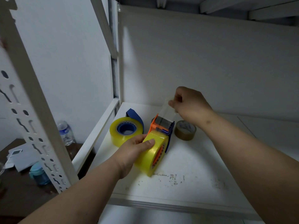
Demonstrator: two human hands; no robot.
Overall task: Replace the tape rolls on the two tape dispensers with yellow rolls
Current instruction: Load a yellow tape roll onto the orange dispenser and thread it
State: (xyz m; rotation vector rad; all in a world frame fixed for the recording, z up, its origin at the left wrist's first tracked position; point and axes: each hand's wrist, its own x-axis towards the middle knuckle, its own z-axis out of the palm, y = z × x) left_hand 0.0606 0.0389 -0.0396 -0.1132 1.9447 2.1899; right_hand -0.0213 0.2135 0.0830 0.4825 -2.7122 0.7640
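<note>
Nearest the camera, the left hand is wrapped over the glossy yellow tape roll already seated on the orange-and-blue plastic tape dispenser, thumb pressed on the roll's outer face, steadying it on the white shelf board. From that grip the free end runs up and away: a clear strip of tape is drawn over the dispenser's front and pinched at its tip between thumb and fingers of the right hand, held above and beyond the dispenser — so the strip's long axis follows the dispenser's own length, and the next pull is judged to lie along it. Just left, a second yellow tape roll on a blue dispenser lies flat; to the right, a brown tape roll rests apart. Behind, a white back panel closes the shelf, with slotted white uprights at left.
</note>
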